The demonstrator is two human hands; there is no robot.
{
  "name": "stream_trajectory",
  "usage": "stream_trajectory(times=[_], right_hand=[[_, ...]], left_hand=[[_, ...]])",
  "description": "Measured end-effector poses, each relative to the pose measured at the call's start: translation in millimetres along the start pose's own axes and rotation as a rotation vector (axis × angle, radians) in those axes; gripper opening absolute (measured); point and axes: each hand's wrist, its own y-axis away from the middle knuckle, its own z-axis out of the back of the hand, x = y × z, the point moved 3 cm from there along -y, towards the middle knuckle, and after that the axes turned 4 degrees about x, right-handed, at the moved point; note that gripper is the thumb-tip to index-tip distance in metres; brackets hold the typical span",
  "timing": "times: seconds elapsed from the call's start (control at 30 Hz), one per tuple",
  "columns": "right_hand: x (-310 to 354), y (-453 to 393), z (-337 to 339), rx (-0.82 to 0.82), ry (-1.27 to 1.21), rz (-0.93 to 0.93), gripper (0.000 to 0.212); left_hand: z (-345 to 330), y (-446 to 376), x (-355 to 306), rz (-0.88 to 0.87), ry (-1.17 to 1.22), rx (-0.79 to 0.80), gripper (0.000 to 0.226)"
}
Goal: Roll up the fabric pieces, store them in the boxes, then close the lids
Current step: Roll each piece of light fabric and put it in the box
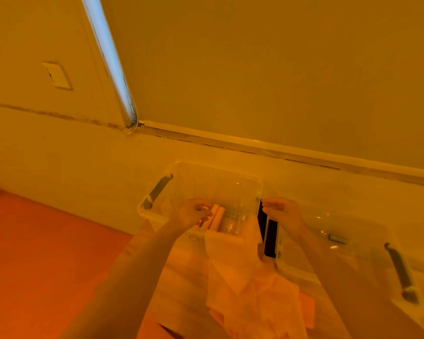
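A clear plastic box point(245, 184) stands open on the pale surface, with two rolled fabric pieces point(217, 217) lying inside near its front wall. My left hand point(192, 212) reaches into the box, its fingers curled around the end of the rolls. My right hand point(283, 211) grips the box's right rim by its dark latch point(262, 222). A second clear box point(353, 231) sits just to the right, partly hidden by my right forearm. Loose pale fabric pieces point(250, 277) lie heaped in front of the boxes, one draped over the first box's front edge.
A wall with a window blind rises right behind the boxes, with a sill strip point(279, 149) along its base. Grey latches point(158, 189) point(400, 270) stick out at the boxes' outer sides. An orange-red surface point(47, 253) spreads to the left.
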Motion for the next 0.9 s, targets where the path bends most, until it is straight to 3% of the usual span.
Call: stream_trajectory(times=[0.13, 0.4, 0.9], right_hand=[[-13.0, 38.3, -9.9, 0.073, -0.022, -0.042, 0.014], [-60.1, 84.6, -25.0, 0.184, -0.089, -0.194, 0.015], [-68.4, 86.0, -53.2, 0.217, -0.089, -0.171, 0.011]], left_hand=[[-10.6, 34.1, 7.6, -0.032, 0.057, 0.009, 0.022], [-38.6, 84.7, 44.5, 0.046, 0.124, -0.025, 0.023], [-49.0, 64.3, 62.0, 0.011, 0.079, 0.048, 0.025]])
